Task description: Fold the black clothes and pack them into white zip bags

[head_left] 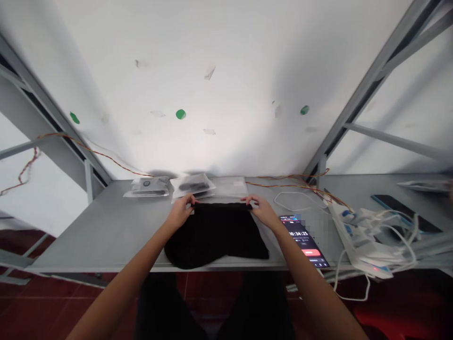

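A piece of black cloth (215, 233) lies spread on the grey shelf top, its far edge straight and its near left end rounded. My left hand (182, 211) pinches the far left corner, where a small pale tag shows beside the fingers. At the far right corner, my right hand (261, 209) grips the same edge between thumb and fingers. Whether the cloth is a whole folded garment I cannot tell. Just beyond it lie clear plastic packets: one (193, 185) with something dark inside and a flat whitish one (230, 187).
Another plastic packet (146, 186) lies at the back left. Right of my forearm is a lit phone (304, 241) with a timer. White cables and a power strip (368, 262) crowd the right end, near a dark phone (405, 212). Metal posts (357, 108) frame the shelf.
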